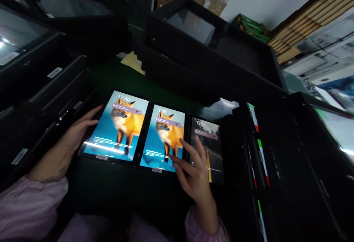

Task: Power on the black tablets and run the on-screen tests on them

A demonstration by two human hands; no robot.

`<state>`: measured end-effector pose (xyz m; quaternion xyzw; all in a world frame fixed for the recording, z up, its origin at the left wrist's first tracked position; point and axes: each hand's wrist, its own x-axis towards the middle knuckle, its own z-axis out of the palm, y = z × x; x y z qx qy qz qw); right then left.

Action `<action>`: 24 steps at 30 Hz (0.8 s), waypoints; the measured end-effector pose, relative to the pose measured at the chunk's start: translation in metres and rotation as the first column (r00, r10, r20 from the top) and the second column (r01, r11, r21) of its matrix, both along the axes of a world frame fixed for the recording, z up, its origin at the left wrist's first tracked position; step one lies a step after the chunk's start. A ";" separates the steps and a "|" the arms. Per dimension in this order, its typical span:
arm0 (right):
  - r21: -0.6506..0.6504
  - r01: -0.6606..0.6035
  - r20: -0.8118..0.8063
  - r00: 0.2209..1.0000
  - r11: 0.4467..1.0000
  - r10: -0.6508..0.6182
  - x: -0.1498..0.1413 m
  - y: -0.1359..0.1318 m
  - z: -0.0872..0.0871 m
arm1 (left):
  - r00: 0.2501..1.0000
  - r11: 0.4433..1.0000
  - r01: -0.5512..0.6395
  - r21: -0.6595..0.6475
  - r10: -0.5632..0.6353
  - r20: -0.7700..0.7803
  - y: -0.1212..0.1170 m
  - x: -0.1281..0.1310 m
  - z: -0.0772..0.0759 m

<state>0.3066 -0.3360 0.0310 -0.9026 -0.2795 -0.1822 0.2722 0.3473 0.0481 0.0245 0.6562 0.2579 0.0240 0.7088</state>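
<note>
Three lit tablets lie side by side on a dark green surface. The left tablet (117,127) and the middle tablet (163,131) show a fox on blue; the right tablet (214,149) shows a dark road. At the left tablet's left edge is my left hand (83,127), its fingers stretched out and partly hidden behind that edge. Over the middle and right tablets is my right hand (195,168), fingers spread, with the fingertips at the middle tablet's screen. Whether they touch the glass I cannot tell. Small white labels show at the lower edges of two tablets.
Stacked black trays (41,79) stand close on the left, and a large black tray (235,57) lies behind the tablets. More black trays (301,168) with green-white-red labels stand at right. A yellow paper piece (133,63) and a green crate (251,28) are farther back.
</note>
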 end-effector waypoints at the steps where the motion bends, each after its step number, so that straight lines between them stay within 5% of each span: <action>1: -0.034 -0.026 -0.036 0.999 0.999 0.025 -0.001 0.011 -0.002 | 1.000 1.000 0.015 -0.010 -0.016 -0.011 0.001 -0.003 0.000; 4: -0.096 0.089 -0.079 0.992 0.991 -0.096 0.003 0.022 -0.011 | 0.996 0.996 0.075 -0.037 -0.077 -0.044 0.002 -0.011 0.000; 8: -0.042 0.280 0.058 0.959 0.959 -0.277 0.007 -0.008 -0.017 | 0.980 0.982 0.187 0.013 -0.186 -0.073 -0.006 -0.018 -0.001; 12: 0.105 0.377 0.140 0.911 0.920 -0.389 0.002 -0.048 -0.018 | 0.992 0.992 0.069 0.110 -0.056 -0.116 -0.011 -0.015 -0.006; 16: 0.088 0.369 0.104 0.920 0.925 -0.377 -0.002 -0.064 -0.024 | 0.996 0.991 -0.078 0.110 0.083 -0.035 -0.011 -0.009 -0.008; 24: 0.075 0.552 -0.067 0.834 0.831 -0.548 0.002 -0.055 -0.032 | 0.997 0.997 -0.013 0.073 0.018 -0.072 -0.011 -0.008 0.001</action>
